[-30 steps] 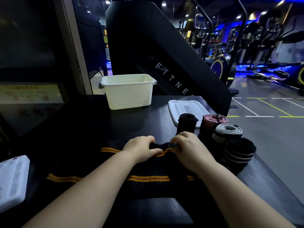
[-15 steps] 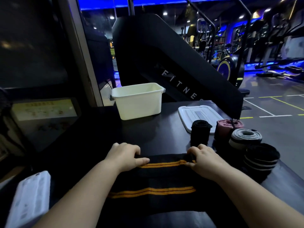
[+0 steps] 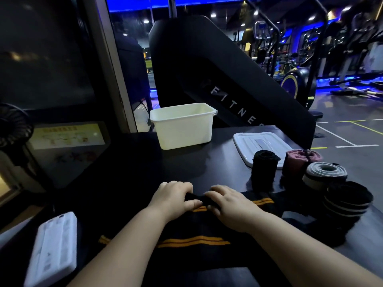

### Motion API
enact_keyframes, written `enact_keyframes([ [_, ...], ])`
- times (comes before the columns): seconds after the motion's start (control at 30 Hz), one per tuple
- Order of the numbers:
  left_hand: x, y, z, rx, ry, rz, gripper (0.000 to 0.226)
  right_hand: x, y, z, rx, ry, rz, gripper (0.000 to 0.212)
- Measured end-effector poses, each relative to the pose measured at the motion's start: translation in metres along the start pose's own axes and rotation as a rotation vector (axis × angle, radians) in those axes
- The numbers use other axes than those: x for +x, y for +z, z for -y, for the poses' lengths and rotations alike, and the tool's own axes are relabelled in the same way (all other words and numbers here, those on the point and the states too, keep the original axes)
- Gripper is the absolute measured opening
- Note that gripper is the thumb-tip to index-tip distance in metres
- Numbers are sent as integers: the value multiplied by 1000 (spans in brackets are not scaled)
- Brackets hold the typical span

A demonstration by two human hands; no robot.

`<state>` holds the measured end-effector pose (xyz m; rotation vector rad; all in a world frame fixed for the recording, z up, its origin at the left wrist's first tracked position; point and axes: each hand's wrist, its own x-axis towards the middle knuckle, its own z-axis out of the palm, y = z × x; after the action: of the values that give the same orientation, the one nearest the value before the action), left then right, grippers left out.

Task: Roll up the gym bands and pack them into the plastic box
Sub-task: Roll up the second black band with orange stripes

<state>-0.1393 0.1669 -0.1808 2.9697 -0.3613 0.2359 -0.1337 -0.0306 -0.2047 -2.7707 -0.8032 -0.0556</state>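
Four rolled bands (image 3: 264,162); one flat band (image 3: 192,241); one plastic box (image 3: 183,129); one lid (image 3: 259,143); two hands (image 3: 172,198).

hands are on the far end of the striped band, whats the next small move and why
Probably roll that end toward the body: the left hand and right hand pinch the far edge of the striped band, whose remainder lies flat, unrolled.

The far edge of the striped band (image 3: 192,241) is mostly hidden under the left grip (image 3: 172,200) and right grip (image 3: 230,204), so how tightly it is rolled cannot be told. Both forearms cover parts of its orange stripes. The black roll (image 3: 264,168) and pink roll (image 3: 298,162) hide the near corner of the lid (image 3: 255,141). Markings on the white slab (image 3: 53,249) are blurred, and the print on the yellow sign (image 3: 68,135) is unreadable.
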Motion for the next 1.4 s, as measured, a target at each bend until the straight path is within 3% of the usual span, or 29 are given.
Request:
enact_keyframes([
  [0.17,-7,-10,15,-70,-89,59,39,3,7,-4,-43,29,88,51],
  [0.43,-28,-28,67,-286,-221,317,34,1,6,-5,-16,-5,63,54],
  [0.63,-32,-32,61,-312,-225,119,18,-1,8,-5,-71,-35,90,43],
  [0.87,-28,-27,56,-172,-307,26,30,0,8,-4,-55,-6,83,42],
  [1.0,-29,-25,52,-180,-328,4,31,-3,1,-1,-18,22,151,65],
  [1.07,-29,-26,52,-195,-343,-6,31,-4,1,0,-18,20,143,63],
  [1.17,-29,-31,56,-353,-329,20,29,-4,1,0,-17,22,135,58],
  [1.3,-37,-42,74,-853,-336,280,26,-4,1,0,-7,37,141,58],
  [1.4,-44,-38,84,-923,-352,324,26,-4,1,-1,-9,37,148,63],
])
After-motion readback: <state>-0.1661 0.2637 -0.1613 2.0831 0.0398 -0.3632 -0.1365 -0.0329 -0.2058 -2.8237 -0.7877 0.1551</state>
